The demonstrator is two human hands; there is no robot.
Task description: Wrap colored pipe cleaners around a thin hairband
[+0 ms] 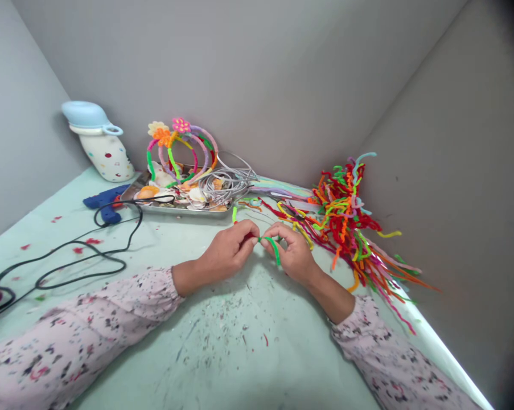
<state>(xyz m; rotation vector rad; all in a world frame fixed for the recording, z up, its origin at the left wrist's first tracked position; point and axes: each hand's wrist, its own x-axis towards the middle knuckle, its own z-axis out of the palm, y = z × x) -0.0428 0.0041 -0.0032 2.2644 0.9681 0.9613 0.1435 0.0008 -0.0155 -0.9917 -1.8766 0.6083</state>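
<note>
My left hand (229, 250) pinches a thin strand, with a bit of red and green showing at its fingertips. A short bright green and red fuzzy end (234, 215) pokes up behind that hand; whether it belongs to the same strand is hidden. Close beside it on the right, my right hand (294, 256) has thumb and finger closed on a green pipe cleaner (275, 250), whose free end curls down over the fingers. The two sets of fingertips nearly meet above the table.
A metal tray (188, 212) holds shells, fuzzy hoops with flowers (180, 126) and a coil of grey wire (233, 185). A blue glue gun (107, 200) trails a black cord (81, 259) leftward. At right lies a pipe cleaner heap (344, 210); a bottle (105, 151) stands back left.
</note>
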